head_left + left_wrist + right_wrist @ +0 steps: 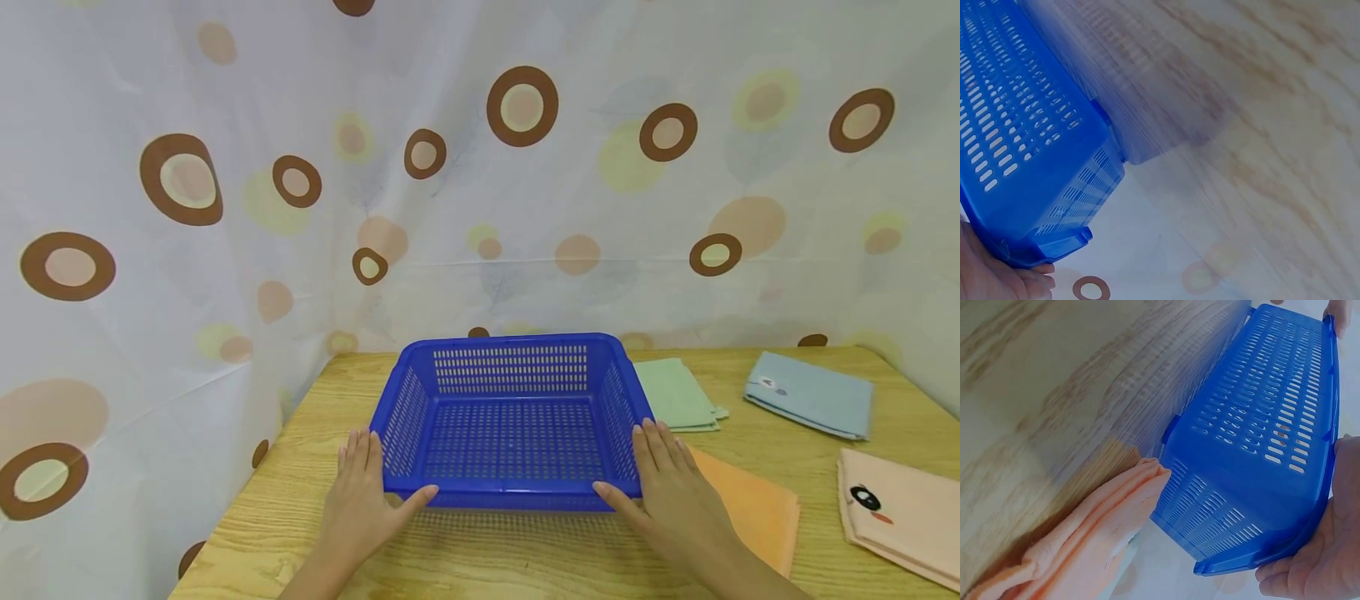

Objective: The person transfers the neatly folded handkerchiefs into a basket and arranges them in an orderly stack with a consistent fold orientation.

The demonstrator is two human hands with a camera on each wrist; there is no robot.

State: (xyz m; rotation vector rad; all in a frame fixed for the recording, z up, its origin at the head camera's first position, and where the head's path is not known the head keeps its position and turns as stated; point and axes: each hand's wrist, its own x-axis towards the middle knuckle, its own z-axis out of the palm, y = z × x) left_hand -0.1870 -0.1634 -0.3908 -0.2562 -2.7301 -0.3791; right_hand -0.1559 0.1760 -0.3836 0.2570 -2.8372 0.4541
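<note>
A blue plastic basket [510, 492] with slotted walls and a mesh floor sits upright on the wooden table, with nothing inside it. My left hand [363, 504] holds its near left corner, thumb on the front rim and fingers along the side rim. At the near right corner, my right hand [675, 500] holds it the same way. In the wrist views, fingers of the left hand [997, 275] and the right hand [1316, 562] lie against the underside of the rim. An orange folded cloth [757, 508] lies just right of the right hand, partly hidden by it.
Right of the basket lie a green folded cloth [671, 392], a light blue one [810, 396] and a peach one [907, 517] with an eye design. A patterned curtain [465, 208] hangs behind and left of the wooden table [277, 517].
</note>
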